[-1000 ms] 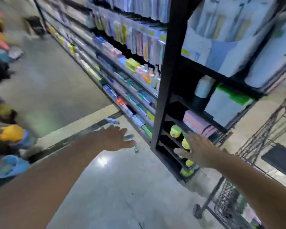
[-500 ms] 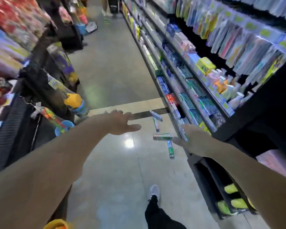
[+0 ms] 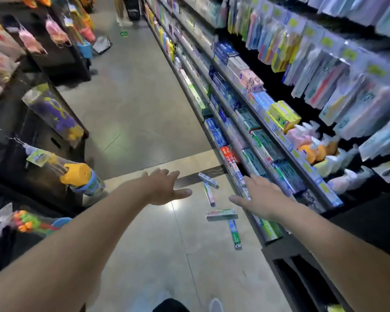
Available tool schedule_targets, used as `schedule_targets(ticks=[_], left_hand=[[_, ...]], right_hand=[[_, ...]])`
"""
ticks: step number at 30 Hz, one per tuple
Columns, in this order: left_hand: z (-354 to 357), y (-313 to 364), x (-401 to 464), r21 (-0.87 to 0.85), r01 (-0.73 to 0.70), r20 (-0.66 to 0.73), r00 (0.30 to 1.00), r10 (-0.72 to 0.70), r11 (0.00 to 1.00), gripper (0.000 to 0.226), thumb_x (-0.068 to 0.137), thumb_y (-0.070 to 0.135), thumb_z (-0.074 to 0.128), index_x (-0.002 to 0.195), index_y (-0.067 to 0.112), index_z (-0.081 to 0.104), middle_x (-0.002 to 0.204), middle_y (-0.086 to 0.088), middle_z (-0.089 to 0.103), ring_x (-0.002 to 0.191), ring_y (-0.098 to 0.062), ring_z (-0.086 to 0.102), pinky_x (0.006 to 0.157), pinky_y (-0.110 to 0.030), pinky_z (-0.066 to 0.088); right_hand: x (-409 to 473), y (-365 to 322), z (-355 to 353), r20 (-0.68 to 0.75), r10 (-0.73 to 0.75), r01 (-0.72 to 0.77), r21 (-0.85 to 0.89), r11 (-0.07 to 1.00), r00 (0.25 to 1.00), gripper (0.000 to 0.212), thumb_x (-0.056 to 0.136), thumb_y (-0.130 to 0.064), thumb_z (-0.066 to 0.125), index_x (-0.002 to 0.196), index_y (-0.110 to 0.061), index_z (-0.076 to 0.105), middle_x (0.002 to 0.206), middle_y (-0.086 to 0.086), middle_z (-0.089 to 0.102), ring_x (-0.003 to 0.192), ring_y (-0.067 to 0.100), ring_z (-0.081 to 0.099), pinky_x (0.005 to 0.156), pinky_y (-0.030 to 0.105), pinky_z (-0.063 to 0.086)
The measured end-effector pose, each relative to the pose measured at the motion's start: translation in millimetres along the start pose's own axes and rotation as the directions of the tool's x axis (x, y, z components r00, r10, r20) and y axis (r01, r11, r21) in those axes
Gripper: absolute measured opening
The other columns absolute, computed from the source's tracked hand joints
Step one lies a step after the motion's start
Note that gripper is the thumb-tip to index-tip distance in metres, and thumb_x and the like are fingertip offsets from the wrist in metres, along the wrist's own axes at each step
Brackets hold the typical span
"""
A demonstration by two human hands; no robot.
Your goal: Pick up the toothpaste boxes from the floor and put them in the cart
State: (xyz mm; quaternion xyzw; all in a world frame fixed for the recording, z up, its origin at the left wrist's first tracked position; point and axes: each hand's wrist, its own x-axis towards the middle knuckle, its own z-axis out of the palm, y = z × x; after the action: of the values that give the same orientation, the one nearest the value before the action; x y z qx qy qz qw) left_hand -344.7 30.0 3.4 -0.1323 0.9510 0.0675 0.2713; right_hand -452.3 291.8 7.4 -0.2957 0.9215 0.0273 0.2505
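Toothpaste boxes, four, lie on the shop floor (image 3: 144,255) close to the foot of the right-hand shelving (image 3: 252,154): far blue-white box (image 3: 208,180), pink-white box (image 3: 209,194) just nearer, pink-green box (image 3: 222,214) lying crosswise, green box (image 3: 234,236) nearest, its far end at the crosswise box. Left hand (image 3: 164,188) reaches forward above the floor, left of the boxes, grip spread, holding nothing. Right hand (image 3: 260,198) reaches forward beside the lowest shelves, grip spread, also empty. Neither hand touches a box. White shoe (image 3: 216,306) shows at the near edge. Toys hang on racks at left.
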Motion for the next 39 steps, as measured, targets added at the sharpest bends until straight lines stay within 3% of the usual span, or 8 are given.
schedule_targets(ticks=[6,12,15,19,22,28,33,39], left_hand=[[-27,-29,97,0.037,-0.12,0.089,0.989,0.116,0.992,0.096,0.081,0.083,0.028,0.155,0.023,0.015,0.158,-0.007,0.025,0.146,-0.027,0.022,0.113,-0.05,0.021],[-57,-34,184,0.056,-0.298,0.204,0.938,0.282,0.953,0.086,0.088,0.075,0.036,0.155,0.026,0.013,0.156,-0.007,0.029,0.142,-0.027,0.03,0.113,-0.045,0.028],[-52,-23,230,0.069,-0.362,0.283,0.901,0.33,0.93,0.092,0.086,0.076,0.038,0.155,0.019,0.017,0.158,-0.007,0.025,0.141,-0.028,0.033,0.111,-0.042,0.032],[-19,1,284,0.104,-0.408,0.402,0.852,0.337,0.907,0.097,0.083,0.079,0.035,0.154,0.014,0.021,0.154,-0.013,0.032,0.14,-0.03,0.033,0.111,-0.043,0.032],[18,24,322,0.127,-0.429,0.444,0.831,0.335,0.894,0.092,0.086,0.077,0.036,0.152,0.014,0.023,0.15,-0.015,0.036,0.137,-0.031,0.036,0.109,-0.042,0.034],[121,64,395,0.106,-0.434,0.491,0.805,0.332,0.895,0.093,0.085,0.075,0.04,0.153,0.016,0.02,0.144,-0.013,0.041,0.134,-0.03,0.038,0.107,-0.041,0.035],[248,84,470,0.136,-0.477,0.508,0.786,0.352,0.868,0.09,0.088,0.071,0.043,0.154,0.019,0.014,0.146,-0.01,0.037,0.134,-0.029,0.037,0.106,-0.042,0.037],[393,104,582,0.259,-0.611,0.457,0.76,0.462,0.748,0.092,0.09,0.064,0.048,0.156,0.016,0.006,0.154,-0.015,0.027,0.134,-0.032,0.037,0.107,-0.044,0.037]], right_hand=[[73,-3,10,0.031,0.186,-0.187,0.037,0.982,0.982,0.098,0.082,-0.082,0.026,0.152,-0.014,0.021,0.155,0.009,0.027,0.141,0.028,0.027,0.111,0.044,0.029],[115,5,24,0.167,0.401,-0.425,0.149,0.893,0.901,0.101,0.079,-0.085,0.029,0.15,-0.014,0.024,0.151,0.008,0.035,0.137,0.028,0.035,0.107,0.044,0.037],[130,17,34,0.197,0.467,-0.5,0.185,0.846,0.862,0.1,0.075,-0.087,0.032,0.143,-0.014,0.035,0.144,0.01,0.043,0.131,0.029,0.043,0.103,0.044,0.041],[157,41,64,0.248,0.517,-0.571,0.264,0.778,0.819,0.093,0.081,-0.082,0.038,0.146,-0.015,0.031,0.144,0.009,0.043,0.131,0.028,0.044,0.099,0.04,0.04],[181,60,101,0.287,0.535,-0.605,0.307,0.735,0.795,0.096,0.082,-0.08,0.038,0.151,-0.015,0.024,0.151,0.01,0.036,0.135,0.027,0.039,0.103,0.04,0.039],[229,100,210,0.337,0.565,-0.657,0.369,0.657,0.753,0.085,0.084,-0.075,0.044,0.143,-0.014,0.036,0.144,0.01,0.044,0.132,0.028,0.042,0.103,0.038,0.04],[295,123,347,0.349,0.603,-0.696,0.4,0.597,0.717,0.082,0.083,-0.074,0.046,0.138,-0.014,0.038,0.135,0.01,0.048,0.125,0.028,0.047,0.1,0.039,0.043],[376,145,509,0.34,0.656,-0.732,0.427,0.531,0.674,0.075,0.082,-0.074,0.05,0.128,-0.015,0.045,0.123,0.006,0.052,0.116,0.026,0.052,0.091,0.036,0.044]])
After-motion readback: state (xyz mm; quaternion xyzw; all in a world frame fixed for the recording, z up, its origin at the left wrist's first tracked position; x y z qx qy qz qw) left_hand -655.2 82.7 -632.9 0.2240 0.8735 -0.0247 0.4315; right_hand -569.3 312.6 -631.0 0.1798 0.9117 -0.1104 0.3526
